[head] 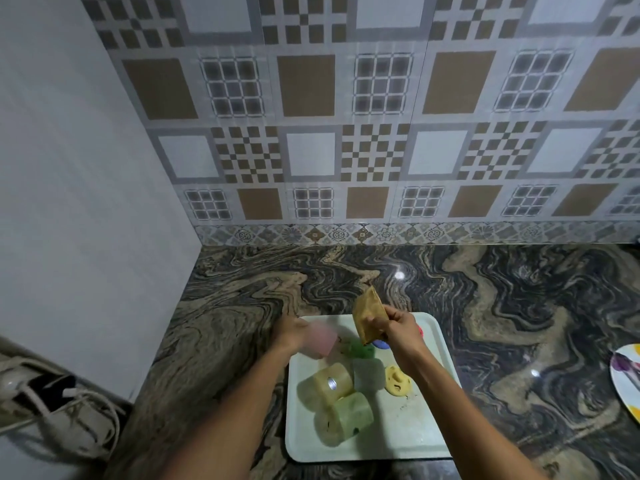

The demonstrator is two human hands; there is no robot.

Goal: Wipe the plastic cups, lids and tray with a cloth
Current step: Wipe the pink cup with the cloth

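Two hands were over the tray (pixel 415 427) on the worktop (pixel 519 306). The left hand (pixel 292 332) gripped a blurry pink cup (pixel 322 341). The right hand (pixel 398 325) pinched the cloth (pixel 367 317). The pink cup might slip and knock the yellow cup (pixel 329 384) lying just below.

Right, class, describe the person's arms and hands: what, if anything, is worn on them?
Nothing worn shows. The left forearm and right forearm are bare, with no sleeves in view. The left hand and right hand have no gloves, and no watch or ring can be seen, though the left hand is blurred.
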